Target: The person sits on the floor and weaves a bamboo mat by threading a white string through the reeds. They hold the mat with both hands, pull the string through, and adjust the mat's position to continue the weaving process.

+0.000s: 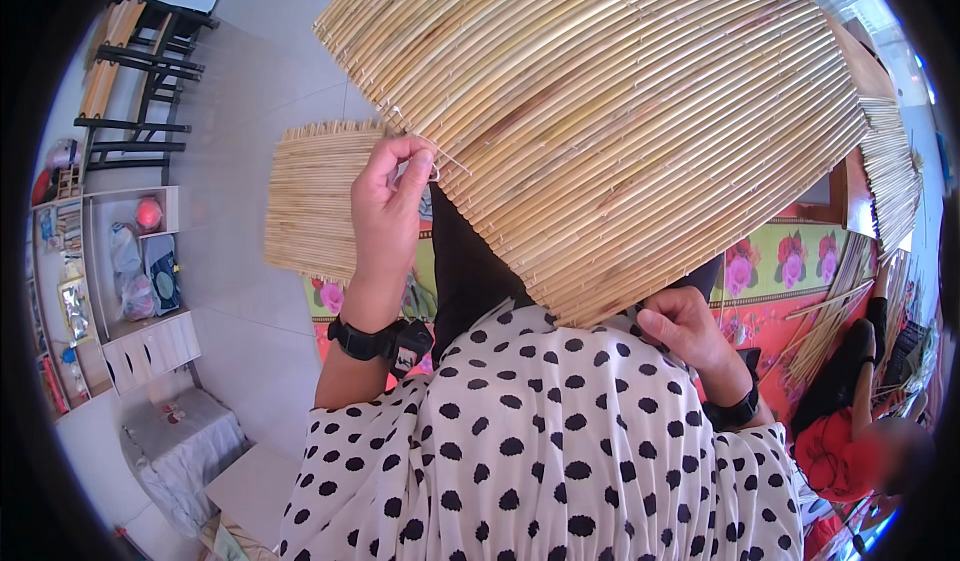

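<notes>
The right hand (685,329) lies closest to the body, half curled by the near edge of the large cane mat (620,111); whether it grips that edge cannot be told. The mat slants up and away from this hand, its near corner against the spotted shirt (540,431). Ahead and to the other side, the left hand (390,186) is closed in a pinch on a thin pale strand (455,161) at the mat's side edge. Most of the binding looks done: the canes lie close together, with rows of small ties across them. What seems left is securing the edge beside the left hand, where strand ends hang loose; the far end runs out of view, so its state cannot be judged. Beyond the left hand, a smaller mat (315,196) lies on the floor, and past the right hand are loose canes (825,331), apparently not yet bound
</notes>
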A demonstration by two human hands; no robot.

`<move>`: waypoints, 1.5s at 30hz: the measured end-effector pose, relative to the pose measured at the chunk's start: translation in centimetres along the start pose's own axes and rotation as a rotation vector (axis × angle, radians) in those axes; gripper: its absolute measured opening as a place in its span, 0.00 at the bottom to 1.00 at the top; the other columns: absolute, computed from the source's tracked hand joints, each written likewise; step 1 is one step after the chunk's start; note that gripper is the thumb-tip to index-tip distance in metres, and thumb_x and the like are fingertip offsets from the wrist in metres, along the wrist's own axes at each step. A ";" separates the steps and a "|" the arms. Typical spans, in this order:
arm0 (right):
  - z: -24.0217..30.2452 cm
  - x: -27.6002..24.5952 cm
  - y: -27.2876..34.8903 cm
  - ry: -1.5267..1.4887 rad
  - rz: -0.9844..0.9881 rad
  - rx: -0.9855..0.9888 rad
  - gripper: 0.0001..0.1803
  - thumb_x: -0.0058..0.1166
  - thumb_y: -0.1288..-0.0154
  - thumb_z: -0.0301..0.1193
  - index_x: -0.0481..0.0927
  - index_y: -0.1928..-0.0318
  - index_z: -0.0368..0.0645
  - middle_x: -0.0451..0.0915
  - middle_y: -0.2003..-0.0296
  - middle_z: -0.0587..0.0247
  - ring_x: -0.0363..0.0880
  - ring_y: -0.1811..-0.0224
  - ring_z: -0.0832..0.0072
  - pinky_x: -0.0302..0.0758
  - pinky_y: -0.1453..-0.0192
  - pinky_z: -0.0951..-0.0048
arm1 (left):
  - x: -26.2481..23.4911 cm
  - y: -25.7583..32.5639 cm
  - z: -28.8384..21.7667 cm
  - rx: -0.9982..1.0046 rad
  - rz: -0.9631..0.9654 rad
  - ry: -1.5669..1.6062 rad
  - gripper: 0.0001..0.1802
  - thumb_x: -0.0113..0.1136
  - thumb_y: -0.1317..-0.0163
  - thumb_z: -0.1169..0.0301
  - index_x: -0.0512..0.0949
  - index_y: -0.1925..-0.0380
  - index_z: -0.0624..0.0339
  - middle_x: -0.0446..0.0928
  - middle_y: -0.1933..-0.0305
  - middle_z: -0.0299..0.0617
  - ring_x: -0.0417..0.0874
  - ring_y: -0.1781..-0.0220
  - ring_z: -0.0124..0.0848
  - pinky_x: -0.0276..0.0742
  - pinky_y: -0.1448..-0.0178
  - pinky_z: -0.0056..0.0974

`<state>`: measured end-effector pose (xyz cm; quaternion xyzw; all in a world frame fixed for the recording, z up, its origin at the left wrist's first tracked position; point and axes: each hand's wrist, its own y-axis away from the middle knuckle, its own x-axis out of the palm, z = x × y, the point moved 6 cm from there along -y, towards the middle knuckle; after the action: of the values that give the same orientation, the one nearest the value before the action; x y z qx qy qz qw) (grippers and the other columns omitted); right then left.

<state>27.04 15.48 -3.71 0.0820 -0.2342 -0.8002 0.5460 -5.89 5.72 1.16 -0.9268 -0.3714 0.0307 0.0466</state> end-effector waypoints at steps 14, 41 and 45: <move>-0.2 1.3 -1.4 -0.322 -0.329 0.047 0.25 0.62 0.34 0.38 0.73 0.46 0.33 0.80 0.61 0.61 0.78 0.63 0.77 0.77 0.59 0.75 | 0.0 0.2 0.3 -0.048 -0.067 0.022 0.04 0.58 0.31 0.76 0.79 0.60 0.66 0.79 0.61 0.34 0.76 0.61 0.20 0.73 0.54 0.26; -1.6 2.8 -5.3 -0.992 -0.002 -0.231 0.40 0.64 0.40 0.30 0.60 0.31 0.38 0.70 0.36 0.52 0.69 0.33 0.55 0.67 0.30 0.48 | 0.1 0.2 0.6 -0.153 -0.048 0.061 0.05 0.60 0.31 0.74 0.80 0.61 0.66 0.79 0.65 0.32 0.76 0.65 0.18 0.71 0.58 0.25; -1.5 2.7 -5.4 -0.994 -0.015 -0.260 0.39 0.64 0.39 0.31 0.60 0.31 0.38 0.70 0.36 0.52 0.69 0.33 0.54 0.68 0.30 0.47 | 0.3 0.2 0.3 -0.142 -0.037 0.059 0.05 0.60 0.31 0.74 0.80 0.62 0.66 0.79 0.66 0.32 0.76 0.65 0.18 0.71 0.58 0.25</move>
<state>22.02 14.14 -7.21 -0.3752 -0.3634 -0.7690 0.3686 -5.57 5.84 0.81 -0.9212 -0.3882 -0.0241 -0.0079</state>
